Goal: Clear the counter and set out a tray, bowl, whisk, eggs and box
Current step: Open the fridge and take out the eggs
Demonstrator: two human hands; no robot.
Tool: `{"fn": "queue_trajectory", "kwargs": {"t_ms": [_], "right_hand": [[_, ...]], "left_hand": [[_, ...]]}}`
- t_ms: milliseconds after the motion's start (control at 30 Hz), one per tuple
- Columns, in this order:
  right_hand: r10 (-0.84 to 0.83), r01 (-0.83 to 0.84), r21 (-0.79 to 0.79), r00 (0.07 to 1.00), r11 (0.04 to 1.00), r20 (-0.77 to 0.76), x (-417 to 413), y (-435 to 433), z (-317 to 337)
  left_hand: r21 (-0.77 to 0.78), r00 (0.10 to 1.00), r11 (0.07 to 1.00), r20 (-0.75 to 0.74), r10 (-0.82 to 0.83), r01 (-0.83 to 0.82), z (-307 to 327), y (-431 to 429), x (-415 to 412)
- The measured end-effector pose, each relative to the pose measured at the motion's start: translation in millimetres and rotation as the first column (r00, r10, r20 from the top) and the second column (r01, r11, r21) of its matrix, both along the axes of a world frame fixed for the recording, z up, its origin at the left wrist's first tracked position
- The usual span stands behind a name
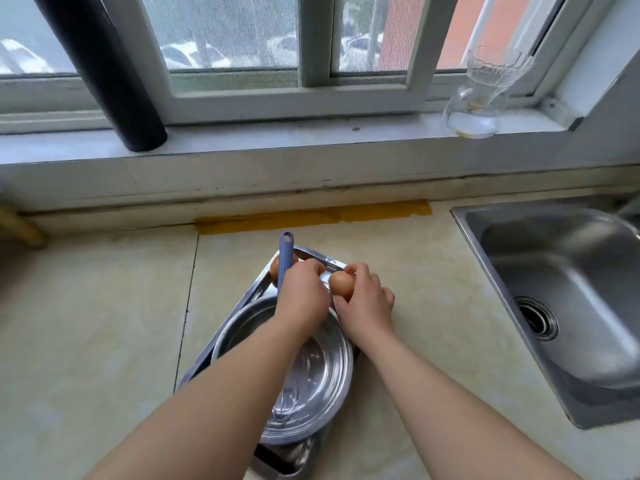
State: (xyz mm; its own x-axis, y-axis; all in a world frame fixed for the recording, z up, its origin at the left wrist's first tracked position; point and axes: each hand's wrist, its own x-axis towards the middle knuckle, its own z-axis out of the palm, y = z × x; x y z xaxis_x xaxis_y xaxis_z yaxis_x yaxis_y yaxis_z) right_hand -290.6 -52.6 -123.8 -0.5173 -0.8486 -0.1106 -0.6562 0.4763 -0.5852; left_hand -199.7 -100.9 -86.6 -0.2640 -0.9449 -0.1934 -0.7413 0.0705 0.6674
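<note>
A steel tray (258,289) lies on the counter in front of me, with a steel bowl (325,386) standing in its near half. A whisk with a blue handle (286,258) leans in the bowl, its wires at the bottom. My right hand (367,303) grips a brown egg (342,283) over the tray's far right side. My left hand (304,292) is curled over the tray beside the handle; what it holds is hidden. Another brown egg (275,268) lies in the tray's far corner, behind the handle.
A steel sink (568,299) is set into the counter on the right. On the window sill stand a black cylinder (104,71) at the left and a glass jug (481,98) at the right. Yellow tape (311,216) runs along the counter's back edge.
</note>
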Motion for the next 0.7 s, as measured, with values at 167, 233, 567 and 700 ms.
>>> {"fn": "queue_trajectory", "kwargs": {"t_ms": [167,233,567,700], "right_hand": [[0.019,-0.017,0.082,0.999,0.996,-0.026,-5.0,-0.7,8.3],[0.028,-0.023,0.108,0.999,0.994,-0.039,-6.1,-0.6,10.7],[0.004,-0.008,0.086,0.999,0.996,0.049,-6.6,6.1,21.8],[-0.09,0.087,0.032,0.986,0.996,0.143,-11.1,12.6,33.2]], "left_hand": [[0.015,0.999,0.999,0.026,0.034,-0.034,1.4,-7.4,4.1],[0.016,0.999,0.999,0.026,0.034,-0.034,3.6,-6.8,4.7],[0.026,1.0,1.0,-0.03,0.007,-0.006,17.5,1.8,3.0],[0.016,0.997,0.999,-0.066,-0.048,0.049,24.5,6.0,-2.5]]}}
